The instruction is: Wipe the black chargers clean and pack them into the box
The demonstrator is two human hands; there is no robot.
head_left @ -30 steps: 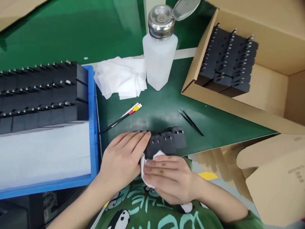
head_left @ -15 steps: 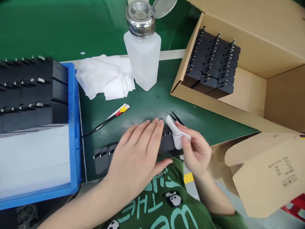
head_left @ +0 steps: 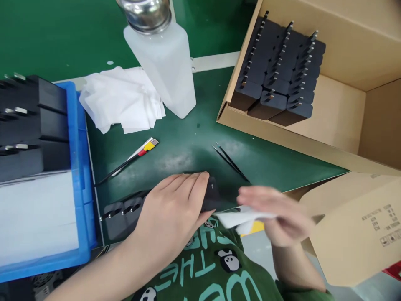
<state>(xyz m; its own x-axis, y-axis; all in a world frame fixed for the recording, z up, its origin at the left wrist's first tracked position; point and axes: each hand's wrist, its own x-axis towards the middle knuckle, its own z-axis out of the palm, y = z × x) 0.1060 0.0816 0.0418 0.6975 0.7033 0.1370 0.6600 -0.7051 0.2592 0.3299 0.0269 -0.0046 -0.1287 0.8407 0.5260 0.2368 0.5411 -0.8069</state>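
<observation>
My left hand [head_left: 175, 205] curls over a row of black plug-in power adapters [head_left: 118, 222] at the table's near edge, gripping those toward its right end. The thumb is on the near side, and the palm hides the middle of the row. My right hand [head_left: 278, 215], smeared by motion, is closed on a folded white wipe [head_left: 244, 217] just past the table edge, to the right of the adapters and apart from them. Black tweezers [head_left: 232, 163] lie on the green table beyond my right hand.
A blue bin [head_left: 82, 175] with adapters stands at left. Behind are a wipe stack [head_left: 122, 100] and a white pump bottle [head_left: 166, 67]. A cable with a yellow-tagged USB plug [head_left: 133, 158] lies left of centre. An open cardboard box [head_left: 338, 106] holds more adapters at right.
My right hand has drawn the wipe away from the adapters, right and toward me. My left fingers have bent from stretched out to gripping. The view has shifted, and the tweezers now show fully.
</observation>
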